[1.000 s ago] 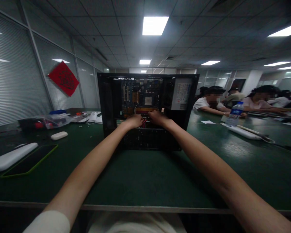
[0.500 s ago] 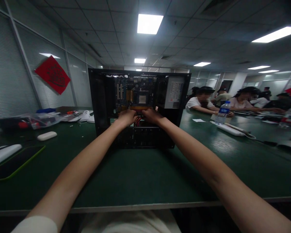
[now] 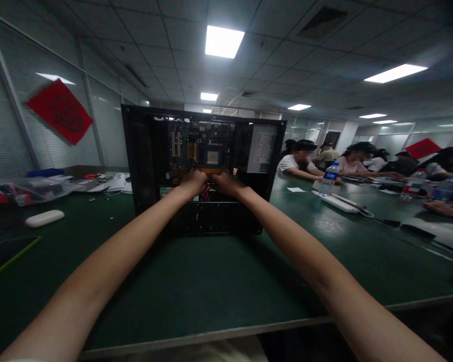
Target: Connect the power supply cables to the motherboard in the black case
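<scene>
An open black computer case stands before me on the table. Inside it a motherboard with pale and yellow slots is mounted, and a grey power supply sits at the upper right. My left hand and my right hand reach into the case side by side, at orange slots along the motherboard's lower edge. Both have their fingers curled closed; whatever they grip is hidden behind them. Thin red and dark cables hang between and below the hands.
The green table spreads around the case. To the left lie a white mouse-like object, a plastic bag of parts and a green-edged mat. A water bottle and a white device are right. Several people sit farther off.
The whole view has swung to the right, so the case and surroundings sit farther left. My hands stay closed at about the same spot inside the case.
</scene>
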A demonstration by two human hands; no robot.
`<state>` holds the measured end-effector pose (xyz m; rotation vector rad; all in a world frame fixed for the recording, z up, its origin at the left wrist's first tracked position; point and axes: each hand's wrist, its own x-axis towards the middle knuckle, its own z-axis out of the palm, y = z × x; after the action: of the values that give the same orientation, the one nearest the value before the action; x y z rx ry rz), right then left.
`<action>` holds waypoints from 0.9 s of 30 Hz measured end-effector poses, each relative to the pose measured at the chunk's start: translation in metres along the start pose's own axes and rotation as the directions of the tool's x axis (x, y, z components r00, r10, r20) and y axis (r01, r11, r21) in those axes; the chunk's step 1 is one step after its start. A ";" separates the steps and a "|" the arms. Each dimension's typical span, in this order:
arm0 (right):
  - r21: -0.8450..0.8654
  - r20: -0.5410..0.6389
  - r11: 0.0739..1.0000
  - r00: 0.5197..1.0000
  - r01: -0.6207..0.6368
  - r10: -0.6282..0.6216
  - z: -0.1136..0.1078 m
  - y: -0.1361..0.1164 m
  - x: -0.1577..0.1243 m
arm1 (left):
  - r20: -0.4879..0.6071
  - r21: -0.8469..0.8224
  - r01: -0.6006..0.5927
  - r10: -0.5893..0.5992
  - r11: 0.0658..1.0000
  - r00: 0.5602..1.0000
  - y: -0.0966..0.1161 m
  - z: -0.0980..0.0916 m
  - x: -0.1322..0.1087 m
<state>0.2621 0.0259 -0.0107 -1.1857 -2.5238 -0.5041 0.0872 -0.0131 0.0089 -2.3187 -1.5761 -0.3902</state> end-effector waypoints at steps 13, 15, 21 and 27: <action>0.103 -0.045 0.994 0.999 -0.022 0.026 0.006 0.007 -0.004 | -0.015 0.005 -0.035 0.035 0.999 0.999 0.003 0.004 -0.002; 0.108 -0.039 0.994 0.999 -0.026 0.030 0.006 0.007 -0.003 | -0.010 -0.004 -0.046 0.046 0.999 0.999 0.002 0.005 -0.001; 0.060 -0.011 0.998 1.000 -0.011 0.012 0.009 0.012 0.002 | -0.030 -0.023 -0.090 0.089 0.996 0.996 0.000 0.014 0.009; 0.042 0.023 0.998 0.999 -0.037 0.036 0.005 0.007 0.006 | -0.055 -0.040 -0.110 0.107 0.993 0.993 -0.005 0.021 0.018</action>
<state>0.2631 0.0366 -0.0110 -1.2258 -2.5132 -0.4288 0.0898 0.0124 -0.0023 -2.3939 -1.4235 -0.4590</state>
